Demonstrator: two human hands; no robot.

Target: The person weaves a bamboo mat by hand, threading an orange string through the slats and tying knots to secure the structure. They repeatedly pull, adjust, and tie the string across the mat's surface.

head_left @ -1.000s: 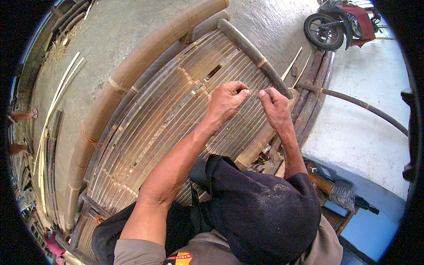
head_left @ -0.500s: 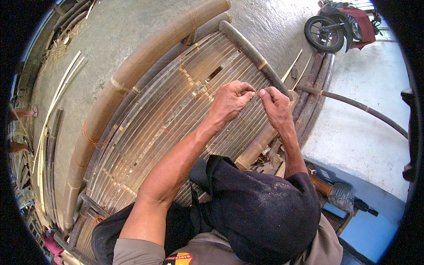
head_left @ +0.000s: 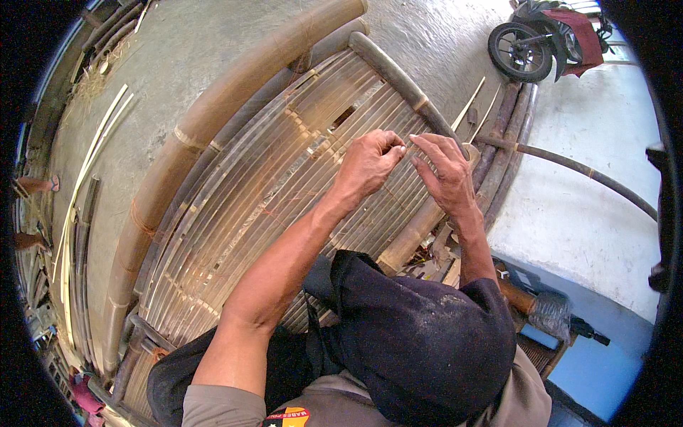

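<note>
Pinching at a fine strand, hardly visible, between thumb and forefinger: left hand, fingers curled and pressed together at the tips. Just beside it, right hand, fingers loosely spread, forefinger and thumb reaching toward the same spot, tips nearly touching the left. Both held just above the far end of a slatted bamboo panel, close to the thick bamboo end rail. Panel lying on the concrete floor, framed on the left side by a heavy curved bamboo pole.

For doing the step well, probably: keep the strand taut between the two grips, hold the pinch close to the slat being bound, draw it snug against the crosspiece without snapping it, keep wrists low over the slats.

Hard to make out: the strand itself, too thin to confirm as twine, wire or a bamboo sliver; cannot tell whether the right grip actually holds anything. Near edge of the panel hidden under the forearms and a dark cap. Loose bamboo strips at the left, a motorbike cut off at the top edge, small tools at the lower right blurred and indistinct.
</note>
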